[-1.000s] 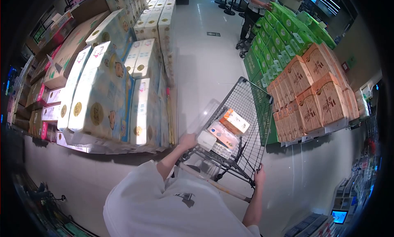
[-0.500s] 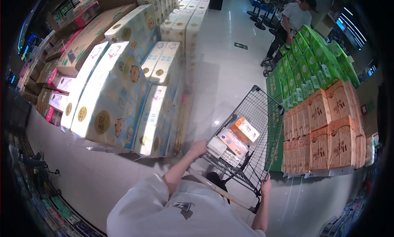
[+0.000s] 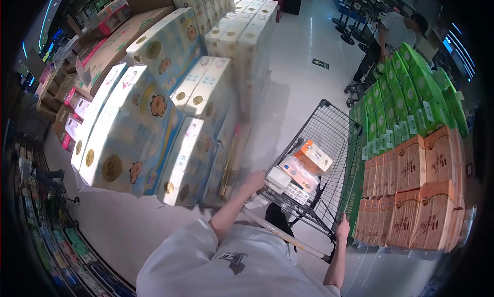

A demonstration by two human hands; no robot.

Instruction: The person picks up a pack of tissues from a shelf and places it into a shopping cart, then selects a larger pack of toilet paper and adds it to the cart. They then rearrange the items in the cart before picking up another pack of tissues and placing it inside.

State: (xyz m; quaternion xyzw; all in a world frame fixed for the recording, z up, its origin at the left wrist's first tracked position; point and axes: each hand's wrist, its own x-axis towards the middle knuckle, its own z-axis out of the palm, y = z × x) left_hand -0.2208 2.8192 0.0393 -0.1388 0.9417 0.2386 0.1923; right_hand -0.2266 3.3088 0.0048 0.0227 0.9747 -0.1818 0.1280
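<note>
A grey wire shopping cart [image 3: 337, 180] stands in front of me, its light handle bar [image 3: 283, 236] across my waist. My left hand [image 3: 255, 181] is closed on the basket's left rim near the handle end. On the right side, my right hand [image 3: 343, 227] grips the opposite rim, fingers wrapped round it. Inside the basket, towards the near left, lie an orange-and-white soft pack [image 3: 316, 157], a pink-and-white pack [image 3: 299, 174], a plain white pack [image 3: 278, 180] and a white patterned pack [image 3: 297, 194].
Large tissue-style bundles [image 3: 139, 127] are stacked close on the left. Green packs [image 3: 399, 86] and orange-brown packs [image 3: 411, 194] line the right, close beside the cart. A person [image 3: 393, 34] leans near the green stack. A floor arrow sign [image 3: 320, 64] marks the aisle ahead.
The view has turned slightly, and the right-hand stacks sit further right and lower. Both hands keep their hold on the cart rims. The person ahead bends lower.
</note>
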